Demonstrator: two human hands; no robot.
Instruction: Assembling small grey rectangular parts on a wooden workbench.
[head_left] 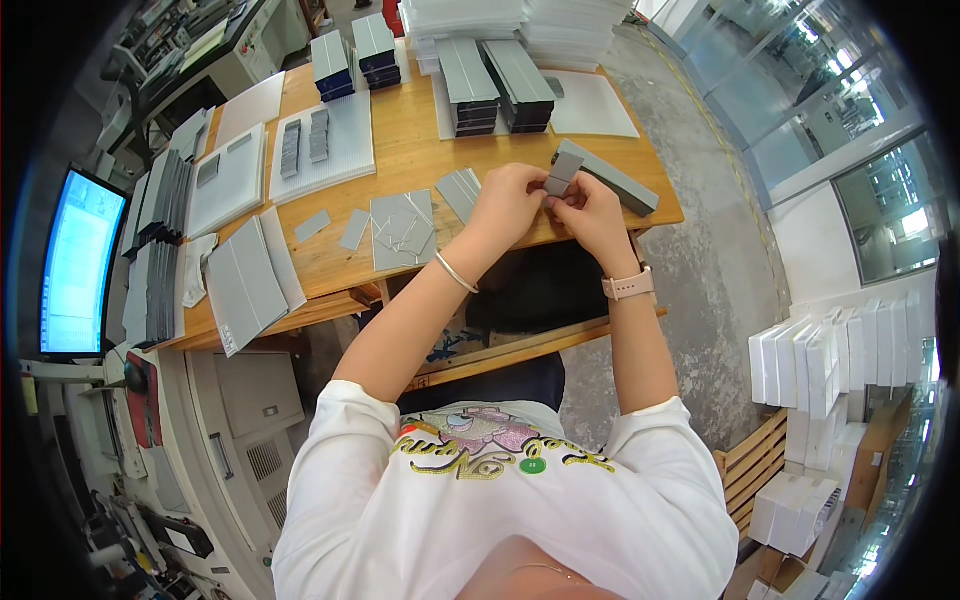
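Small grey piece [564, 172] — in the nearly closed pinch of both hands [508, 203] [594, 218] — over the wooden table [405, 150]

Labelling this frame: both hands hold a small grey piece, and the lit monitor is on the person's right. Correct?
No: in the head view the lit monitor is on the person's left. Left hand and right hand do hold a small grey piece.

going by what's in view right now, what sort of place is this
Most likely a small workshop or factory work area: stacks of flat grey pieces stand on a wooden table, a lit monitor is at the left, and glass panes line the right side.
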